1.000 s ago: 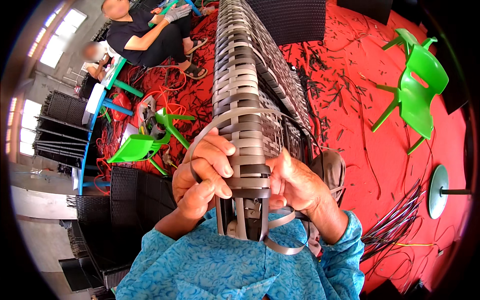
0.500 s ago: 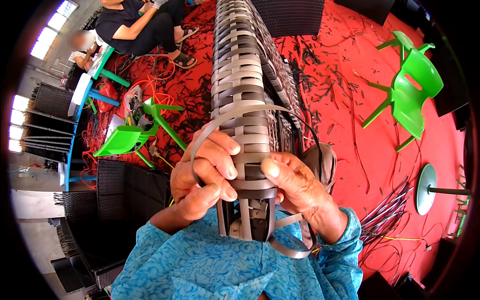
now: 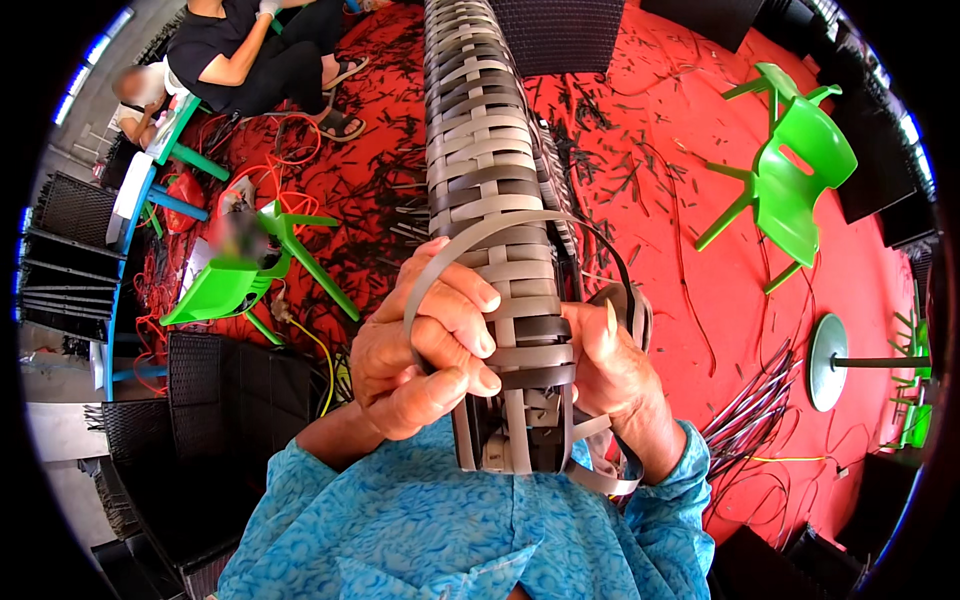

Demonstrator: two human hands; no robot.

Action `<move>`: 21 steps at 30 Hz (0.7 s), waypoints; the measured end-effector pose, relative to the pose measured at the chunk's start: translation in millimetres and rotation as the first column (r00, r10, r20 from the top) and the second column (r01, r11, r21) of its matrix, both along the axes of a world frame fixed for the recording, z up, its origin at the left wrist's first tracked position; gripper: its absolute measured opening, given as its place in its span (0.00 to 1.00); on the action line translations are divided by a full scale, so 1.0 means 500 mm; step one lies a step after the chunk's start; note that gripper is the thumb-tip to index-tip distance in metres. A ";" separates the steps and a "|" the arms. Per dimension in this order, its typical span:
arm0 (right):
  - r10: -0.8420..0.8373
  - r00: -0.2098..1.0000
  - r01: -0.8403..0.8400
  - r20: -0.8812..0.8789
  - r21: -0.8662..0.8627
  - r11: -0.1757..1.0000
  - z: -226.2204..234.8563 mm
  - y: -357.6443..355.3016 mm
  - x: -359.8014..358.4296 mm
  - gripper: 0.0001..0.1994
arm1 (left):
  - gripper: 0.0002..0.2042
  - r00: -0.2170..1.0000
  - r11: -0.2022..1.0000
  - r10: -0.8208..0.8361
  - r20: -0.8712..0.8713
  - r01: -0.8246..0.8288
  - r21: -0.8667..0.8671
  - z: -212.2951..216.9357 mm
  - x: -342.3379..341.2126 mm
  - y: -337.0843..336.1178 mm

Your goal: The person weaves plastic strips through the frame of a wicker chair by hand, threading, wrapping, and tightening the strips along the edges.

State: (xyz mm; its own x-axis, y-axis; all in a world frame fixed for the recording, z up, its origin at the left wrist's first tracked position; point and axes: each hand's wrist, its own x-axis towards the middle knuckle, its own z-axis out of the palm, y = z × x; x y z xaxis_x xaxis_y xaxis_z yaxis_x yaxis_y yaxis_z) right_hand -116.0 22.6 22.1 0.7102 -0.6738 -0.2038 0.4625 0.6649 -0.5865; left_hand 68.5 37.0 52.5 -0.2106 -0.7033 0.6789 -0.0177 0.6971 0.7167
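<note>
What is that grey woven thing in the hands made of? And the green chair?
The woven panel looks like flat plastic wicker strips, grey and brown, smooth with a dull sheen, though it could be coated fibre. The green chair seems moulded plastic: one glossy, seamless piece.

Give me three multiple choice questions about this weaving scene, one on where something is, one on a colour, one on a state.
1. Where is the upright green chair?
A. right of the woven frame
B. on the worker's lap
C. behind the seated person

2. What colour is the floor?
A. blue
B. red
C. white

3. How is the loose grey strip at the left hand?
A. coiled flat on the floor
B. cut into short pieces
C. arched in a loop over the woven frame

Answers: 1 A, it stands on the floor to the frame's right. 2 B, red shows all around the frame. 3 C, it curves from the left hand's fingers across toward the right hand.
</note>
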 end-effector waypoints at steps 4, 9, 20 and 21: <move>0.096 0.994 -0.089 0.043 -0.155 0.984 0.008 -0.009 0.000 0.28 | 0.06 1.000 1.000 -0.014 -0.019 0.013 -0.026 -0.003 0.006 -0.003; 0.067 0.997 -0.069 -0.029 -0.088 0.994 0.036 0.004 0.019 0.25 | 0.05 0.999 1.000 -0.005 -0.040 0.004 -0.027 -0.004 0.015 0.001; -0.065 0.966 0.074 -0.251 0.030 0.997 0.092 0.021 0.017 0.30 | 0.05 0.982 0.987 0.120 0.147 -0.102 -0.122 0.004 0.028 0.010; -0.084 0.966 0.090 -0.245 0.012 0.996 0.098 0.024 0.015 0.31 | 0.06 0.979 0.985 0.118 0.165 -0.094 -0.143 0.004 0.029 0.011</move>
